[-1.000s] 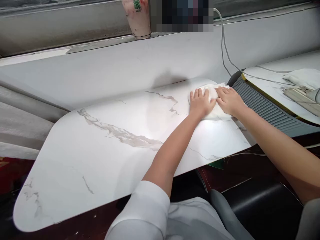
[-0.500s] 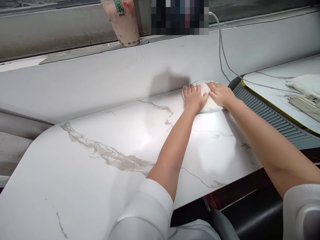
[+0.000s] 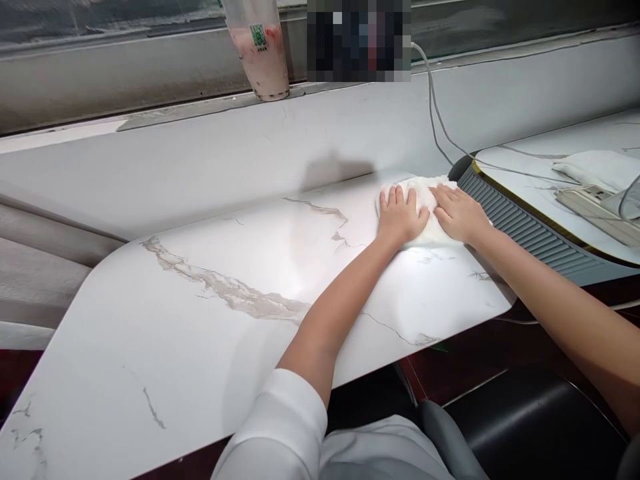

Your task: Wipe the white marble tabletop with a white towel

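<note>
A white cloth (image 3: pixel 429 230) lies bunched on the white marble-patterned table (image 3: pixel 190 360), near its back right end. My left hand (image 3: pixel 401 217) rests flat on the left part of the cloth, palm down with fingers stretched forward. Beside it, my right hand (image 3: pixel 463 215) presses on the cloth's right part, its fingers extended and pointing to the left. The two hands are a small gap apart, with cloth showing between them. Parts of the cloth under both palms are hidden.
A cup of pink drink (image 3: pixel 263 63) stands on the window ledge behind the table. A white cable (image 3: pixel 440 120) hangs to the right, near a grey ribbed panel (image 3: pixel 520 220). Further right are another cloth (image 3: pixel 600 167) and a beige power strip (image 3: pixel 595 208). A black seat (image 3: pixel 530 427) is below.
Both hands and the cloth under them have slid right and a little nearer to me, away from the wall. The camera view has also shifted slightly.
</note>
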A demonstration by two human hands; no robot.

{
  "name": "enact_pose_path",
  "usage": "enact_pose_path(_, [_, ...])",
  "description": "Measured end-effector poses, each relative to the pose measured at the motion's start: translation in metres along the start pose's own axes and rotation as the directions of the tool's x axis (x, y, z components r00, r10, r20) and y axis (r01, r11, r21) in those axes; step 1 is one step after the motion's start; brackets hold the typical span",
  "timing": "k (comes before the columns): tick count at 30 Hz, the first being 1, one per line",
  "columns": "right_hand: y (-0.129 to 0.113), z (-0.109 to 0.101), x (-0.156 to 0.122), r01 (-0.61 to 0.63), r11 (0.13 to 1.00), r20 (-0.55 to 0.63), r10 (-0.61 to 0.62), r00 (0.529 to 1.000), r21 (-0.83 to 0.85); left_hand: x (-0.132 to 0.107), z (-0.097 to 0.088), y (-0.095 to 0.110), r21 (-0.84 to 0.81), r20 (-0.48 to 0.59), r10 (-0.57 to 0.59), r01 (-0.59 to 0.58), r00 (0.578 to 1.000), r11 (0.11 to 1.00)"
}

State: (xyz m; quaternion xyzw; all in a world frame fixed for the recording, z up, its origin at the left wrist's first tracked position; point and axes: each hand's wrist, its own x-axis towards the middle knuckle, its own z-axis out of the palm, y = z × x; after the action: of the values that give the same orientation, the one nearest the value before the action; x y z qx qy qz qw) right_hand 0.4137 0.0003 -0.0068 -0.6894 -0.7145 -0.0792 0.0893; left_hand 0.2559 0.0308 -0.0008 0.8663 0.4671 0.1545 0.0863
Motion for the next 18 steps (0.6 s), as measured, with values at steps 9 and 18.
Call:
enact_pose_path(9, [-0.037, -0.02, -0.097, 0.004, 0.995, -0.081, -0.012, 0.997, -0.098, -0.093, -0.006, 0.022, 0.057, -0.044, 0.098, -0.095, 0.994, 0.994])
enact_pose_path(18, [-0.098, -0.03, -0.147, 0.092, 0.988, -0.1, -0.104, 0.99, -0.123, -0.178, -0.032, 0.011, 0.019, 0.002, 0.01, -0.01, 1.0, 1.0])
